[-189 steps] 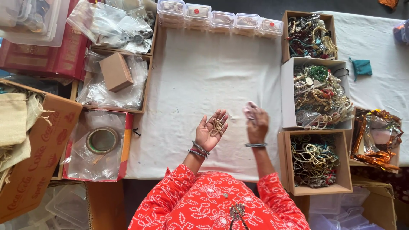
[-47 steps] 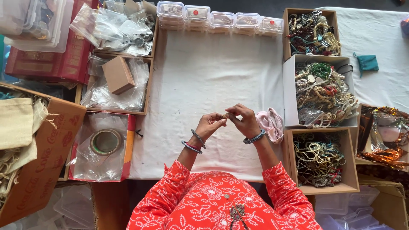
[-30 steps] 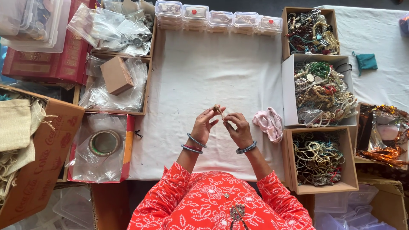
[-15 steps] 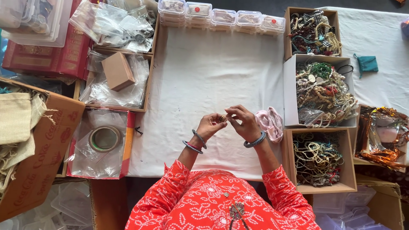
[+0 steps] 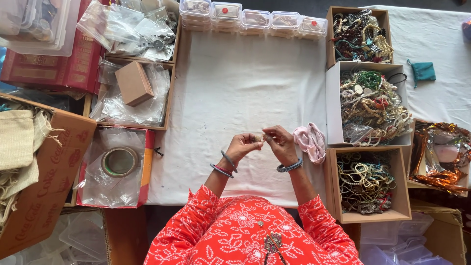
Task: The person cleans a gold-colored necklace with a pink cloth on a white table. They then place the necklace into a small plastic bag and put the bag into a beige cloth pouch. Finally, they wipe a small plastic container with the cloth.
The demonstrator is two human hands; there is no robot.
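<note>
A table draped in a white cloth [image 5: 245, 93] is seen from above, ringed with stock. At 9 o'clock a large brown cardboard carton [image 5: 44, 181] holding folded beige burlap bags [image 5: 19, 142] is set at the cloth's edge. At 3 o'clock 3 open cardboard boxes are stacked in a column: the far brown box of dark and amber beads [image 5: 360, 32], the middle white box of green, cream and red bead strings [image 5: 370, 105], and the near brown box of pale bead strands [image 5: 365, 181]. At 10 o'clock a wooden tray of clear plastic bags [image 5: 130, 93] is topped by a small brown cardboard box [image 5: 133, 83], and below it a red-edged tray [image 5: 115, 169] is occupied by a roll of clear tape [image 5: 119, 162]. Along 12 o'clock a row of small clear plastic lidded cases [image 5: 252, 19] is lined up. A crumpled pink cloth pouch [image 5: 310, 142] is laid just beside the middle white box, at 3 o'clock of the hands. A small teal drawstring pouch [image 5: 423, 71] is left at 2 o'clock.

At the cloth's near edge, the left hand [image 5: 241, 146] and the right hand [image 5: 278, 144] of a person in a red patterned top are brought together, fingers narrowed to a pinch on a tiny pale beaded piece [image 5: 258, 138] held between them above the cloth. Bangles are worn on both wrists.
</note>
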